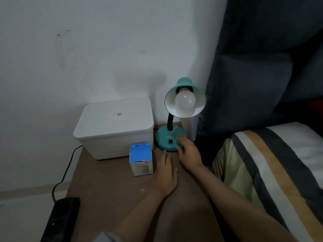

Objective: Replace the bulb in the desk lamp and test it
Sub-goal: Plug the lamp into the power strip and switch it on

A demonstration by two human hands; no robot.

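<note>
A teal desk lamp (166,138) stands at the back of the brown nightstand (108,193), its shade tilted toward me. A white round bulb (185,100) sits in the shade, unlit. A black rocker switch (170,141) is on the lamp base. My right hand (187,152) rests with its fingers spread on the right side of the base, beside the switch. My left hand (166,173) lies flat on the nightstand in front of the base, holding nothing. A blue and white bulb box (141,158) stands upright just left of my left hand.
A white lidded plastic bin (113,128) sits at the back left, against the white wall. A black power strip (61,219) and its cable lie on the floor to the left. A bed with a striped pillow (272,172) and dark headboard borders the right.
</note>
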